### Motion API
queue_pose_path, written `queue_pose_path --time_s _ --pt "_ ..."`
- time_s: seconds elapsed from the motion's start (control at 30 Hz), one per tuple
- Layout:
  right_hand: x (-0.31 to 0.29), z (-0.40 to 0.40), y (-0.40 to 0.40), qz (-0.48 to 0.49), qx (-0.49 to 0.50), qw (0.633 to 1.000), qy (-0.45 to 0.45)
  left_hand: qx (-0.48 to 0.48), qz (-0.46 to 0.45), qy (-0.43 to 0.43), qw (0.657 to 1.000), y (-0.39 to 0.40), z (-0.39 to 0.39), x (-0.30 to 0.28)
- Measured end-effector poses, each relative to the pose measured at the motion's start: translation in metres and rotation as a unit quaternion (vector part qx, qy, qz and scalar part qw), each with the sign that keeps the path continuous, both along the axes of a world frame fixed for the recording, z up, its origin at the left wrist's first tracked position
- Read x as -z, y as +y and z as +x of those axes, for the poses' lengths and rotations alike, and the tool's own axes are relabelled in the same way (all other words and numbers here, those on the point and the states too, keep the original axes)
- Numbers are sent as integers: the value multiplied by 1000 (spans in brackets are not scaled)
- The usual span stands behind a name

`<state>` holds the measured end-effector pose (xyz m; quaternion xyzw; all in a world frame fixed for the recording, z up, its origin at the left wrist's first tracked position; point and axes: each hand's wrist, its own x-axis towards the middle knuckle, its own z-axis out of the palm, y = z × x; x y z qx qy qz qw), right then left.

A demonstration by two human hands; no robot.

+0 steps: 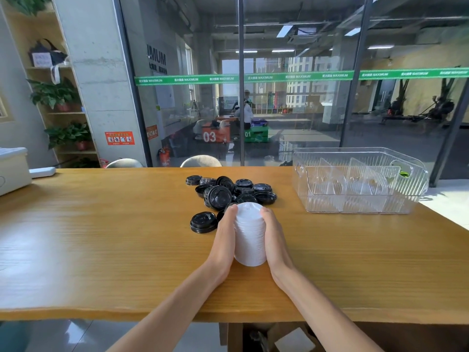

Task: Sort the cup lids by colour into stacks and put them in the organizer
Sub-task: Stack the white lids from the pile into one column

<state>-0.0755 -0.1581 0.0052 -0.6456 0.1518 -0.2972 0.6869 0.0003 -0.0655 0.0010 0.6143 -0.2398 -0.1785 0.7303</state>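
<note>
tall stack of white plastic cup lids [250, 235], ribbed column, standing on grained wooden desk [101, 237], pressed between left hand [225, 237] and right hand [272, 237]. glossy round black lids [228, 191] heaped behind. clear ribbed organizer [360, 181] right.

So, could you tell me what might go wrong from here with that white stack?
The tall white lid stack is only pressed between the left hand and right hand, so it may buckle when lifted. Carrying it to the clear organizer, it could clip the black lids or catch a divider.
</note>
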Motion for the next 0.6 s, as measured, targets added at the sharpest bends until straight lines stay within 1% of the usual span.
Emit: queue_pose_path --time_s 0.13,0.23,0.4,0.5,0.6 --pt "1 0 2 2 7 1000 -12 -32 -11 11 999 -2 -2 0" --pt "1 -1 2 4 5 1000 -18 -31 -17 4 999 -2 -4 -1" --pt "-2 1 10 8 -8 1000 -13 -36 -20 15 999 3 -1 -1" --pt "-3 3 13 4 -19 1000 -13 -37 -11 -3 999 9 1 -1" --pt "-7 -3 10 -23 -58 998 -14 -23 -18 -26 999 16 2 -2"
